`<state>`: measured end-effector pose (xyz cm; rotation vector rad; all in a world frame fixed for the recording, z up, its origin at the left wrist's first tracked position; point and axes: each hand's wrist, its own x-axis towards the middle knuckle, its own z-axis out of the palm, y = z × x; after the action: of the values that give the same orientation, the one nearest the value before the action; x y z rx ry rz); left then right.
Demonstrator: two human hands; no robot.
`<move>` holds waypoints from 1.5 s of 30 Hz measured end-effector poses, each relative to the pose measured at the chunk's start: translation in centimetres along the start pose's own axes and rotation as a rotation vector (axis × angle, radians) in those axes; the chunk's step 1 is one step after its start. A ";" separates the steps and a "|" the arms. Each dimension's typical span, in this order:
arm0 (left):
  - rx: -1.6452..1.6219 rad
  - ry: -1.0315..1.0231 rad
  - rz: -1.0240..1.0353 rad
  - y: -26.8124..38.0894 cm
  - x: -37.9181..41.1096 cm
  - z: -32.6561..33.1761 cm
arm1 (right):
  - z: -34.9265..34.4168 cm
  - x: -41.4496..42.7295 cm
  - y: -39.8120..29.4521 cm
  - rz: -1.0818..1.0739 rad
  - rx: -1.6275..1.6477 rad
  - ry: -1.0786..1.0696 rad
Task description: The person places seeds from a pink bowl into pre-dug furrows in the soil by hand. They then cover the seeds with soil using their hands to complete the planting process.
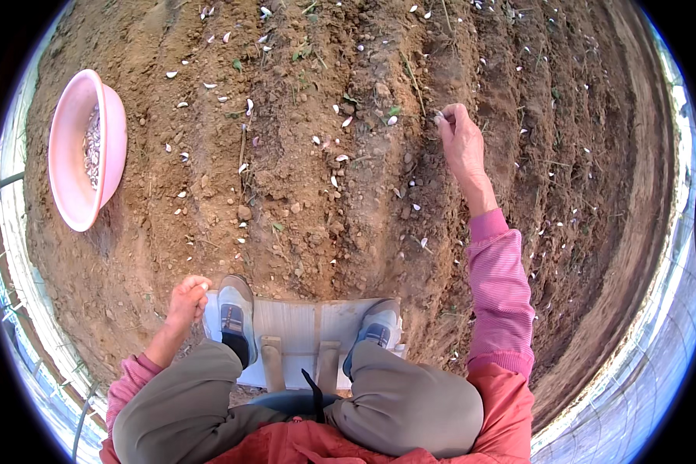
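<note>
Over a soil furrow right of centre, my right hand [463,139] pinches a small pale piece, seemingly a garlic clove [439,118], between thumb and fingertips. Down at the lower left, beside my shoe, my left hand [189,300] is curled with the fingers bent; a whitish spot shows at its fingertips, and I cannot tell if it is a clove or a nail. Many garlic cloves lie in rows in the furrowed soil [301,197], such as one clove [341,158] near the middle. A pink plastic basin [113,145] tilts on the soil at the left, with many cloves [92,148] inside.
My shoes [236,313] rest on a pale board [293,316] with two short wooden bars [272,362]. A blue-grey rounded seat or tub [284,400] shows beneath me. Plastic sheeting [661,365] borders the soil at the right, and more sheeting lines the left edge.
</note>
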<state>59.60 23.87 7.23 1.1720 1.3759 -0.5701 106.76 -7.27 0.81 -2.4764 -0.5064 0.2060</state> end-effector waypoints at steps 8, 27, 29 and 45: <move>-0.021 -0.056 0.011 0.7 -0.2 0.9 | 1.0 2.4 0.9 -0.198 -0.246 -0.029; -0.001 -0.034 -0.009 0.4 0.2 0.8 | 4.3 -0.2 -2.3 -0.567 -0.273 -0.033; -0.018 -0.058 0.001 0.8 0.2 1.2 | 3.6 -0.9 -2.0 -0.468 -0.184 0.000; -0.013 -0.085 0.047 1.2 0.3 1.7 | 1.2 -2.4 0.6 0.121 0.315 -0.036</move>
<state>61.43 22.87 6.98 1.1540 1.2749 -0.5701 104.45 -8.02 -0.48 -2.1988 -0.3113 0.3512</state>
